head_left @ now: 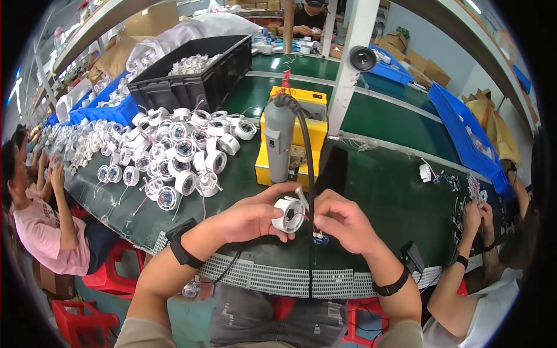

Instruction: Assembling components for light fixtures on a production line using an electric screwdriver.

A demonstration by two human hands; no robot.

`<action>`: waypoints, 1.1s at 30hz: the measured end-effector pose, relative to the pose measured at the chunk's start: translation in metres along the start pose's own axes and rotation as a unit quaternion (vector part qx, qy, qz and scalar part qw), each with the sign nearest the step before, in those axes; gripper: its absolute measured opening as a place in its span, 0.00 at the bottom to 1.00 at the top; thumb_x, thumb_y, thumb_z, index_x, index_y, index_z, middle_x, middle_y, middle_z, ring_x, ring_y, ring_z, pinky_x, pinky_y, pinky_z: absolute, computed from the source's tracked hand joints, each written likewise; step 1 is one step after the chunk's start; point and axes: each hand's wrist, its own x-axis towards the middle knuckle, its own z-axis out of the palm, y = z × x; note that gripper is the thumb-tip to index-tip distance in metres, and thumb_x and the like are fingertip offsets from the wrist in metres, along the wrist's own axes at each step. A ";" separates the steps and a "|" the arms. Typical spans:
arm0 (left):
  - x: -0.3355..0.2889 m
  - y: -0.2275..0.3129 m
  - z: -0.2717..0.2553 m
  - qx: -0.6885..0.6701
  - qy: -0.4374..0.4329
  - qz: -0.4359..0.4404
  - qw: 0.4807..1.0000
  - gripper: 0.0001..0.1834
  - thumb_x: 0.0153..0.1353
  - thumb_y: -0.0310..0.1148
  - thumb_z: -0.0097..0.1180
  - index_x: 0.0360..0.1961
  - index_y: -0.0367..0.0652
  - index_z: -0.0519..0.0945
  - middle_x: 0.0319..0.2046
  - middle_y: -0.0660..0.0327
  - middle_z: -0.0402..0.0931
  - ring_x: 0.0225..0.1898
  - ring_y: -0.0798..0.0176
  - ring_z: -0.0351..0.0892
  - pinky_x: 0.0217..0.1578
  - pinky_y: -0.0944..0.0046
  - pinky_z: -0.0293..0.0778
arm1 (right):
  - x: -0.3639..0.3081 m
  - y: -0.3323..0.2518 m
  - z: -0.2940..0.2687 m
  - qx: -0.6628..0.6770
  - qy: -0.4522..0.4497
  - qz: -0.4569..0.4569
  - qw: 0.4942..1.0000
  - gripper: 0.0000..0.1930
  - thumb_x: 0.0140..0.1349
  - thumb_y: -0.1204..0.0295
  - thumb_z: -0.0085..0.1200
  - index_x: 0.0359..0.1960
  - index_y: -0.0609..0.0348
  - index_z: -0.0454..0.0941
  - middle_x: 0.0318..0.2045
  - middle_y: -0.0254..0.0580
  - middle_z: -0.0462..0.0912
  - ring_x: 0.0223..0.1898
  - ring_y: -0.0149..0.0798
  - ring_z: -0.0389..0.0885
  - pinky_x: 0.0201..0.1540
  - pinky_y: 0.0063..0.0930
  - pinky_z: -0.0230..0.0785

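Just above the near edge of the green work table, my left hand (255, 216) is closed around a white ring-shaped plastic housing (289, 214), its open face turned to the right. My right hand (345, 221) is beside it, thumb and finger pinched on thin wires. A small blue circuit board (320, 239) hangs just below those fingertips. The wires run between the housing and the right hand, partly hidden by a black cable (310, 174) passing in front.
Many white round housings (185, 149) are heaped to the left. A grey cylindrical tool (279, 139) stands before a yellow machine (316, 127). Behind are a black crate (194, 81) and a blue bin (107, 107). Co-workers sit left and right; one's hands (478, 216) handle small parts.
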 end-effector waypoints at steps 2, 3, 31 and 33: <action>0.002 -0.002 -0.002 0.001 -0.003 -0.020 1.000 0.31 0.64 0.34 0.49 0.65 0.38 0.56 0.49 0.49 0.72 0.43 0.50 0.79 0.46 0.55 0.76 | -0.002 -0.006 0.003 0.028 -0.036 0.026 0.999 0.04 0.57 0.76 0.57 0.27 0.63 0.75 0.35 0.35 0.70 0.38 0.30 0.71 0.42 0.23 0.64; 0.002 -0.002 -0.002 0.003 -0.005 -0.037 0.999 0.32 0.63 0.37 0.49 0.66 0.38 0.55 0.49 0.47 0.73 0.43 0.47 0.79 0.46 0.54 0.76 | -0.002 -0.005 0.003 0.028 -0.034 0.026 0.999 0.04 0.57 0.76 0.57 0.27 0.63 0.75 0.35 0.35 0.70 0.38 0.30 0.71 0.42 0.23 0.64; 0.003 -0.015 -0.002 0.008 0.050 0.123 0.991 0.17 0.69 0.32 0.45 0.57 0.42 0.68 0.60 0.53 0.66 0.60 0.52 0.68 0.61 0.47 0.63 | 0.000 -0.020 0.011 -0.210 0.076 -0.079 0.971 0.10 0.51 0.81 0.63 0.37 0.64 0.82 0.26 0.38 0.81 0.23 0.28 0.79 0.25 0.19 0.71; 0.004 -0.014 0.003 0.012 0.024 0.134 0.991 0.19 0.68 0.31 0.45 0.59 0.43 0.65 0.64 0.55 0.59 0.63 0.53 0.64 0.61 0.48 0.61 | -0.002 -0.014 0.022 -0.088 0.104 -0.012 0.991 0.11 0.52 0.82 0.62 0.39 0.66 0.81 0.23 0.37 0.80 0.20 0.26 0.78 0.24 0.17 0.71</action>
